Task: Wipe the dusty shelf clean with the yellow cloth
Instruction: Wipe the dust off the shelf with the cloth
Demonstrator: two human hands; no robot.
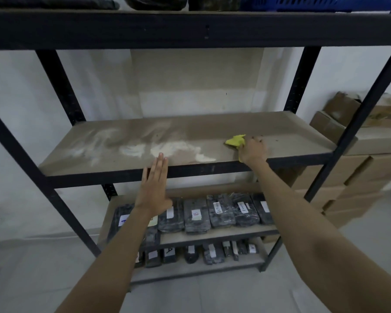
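Right hand [253, 150] fingers grip the yellow cloth [235, 141]; left hand [155, 184] fingers spread, empty. Sweep left with firm pressure across the shelf [303, 141] through the white dust [174, 149].

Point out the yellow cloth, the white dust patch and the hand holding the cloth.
yellow cloth [235, 140]: head view, bunched part left of the hand.
white dust patch [167, 148]: head view, its thick middle.
right hand [253, 150]: head view, back of hand.

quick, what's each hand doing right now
Left hand: open, flat, fingers at the shelf front edge, holding nothing.
Right hand: closed on the yellow cloth, on the shelf.
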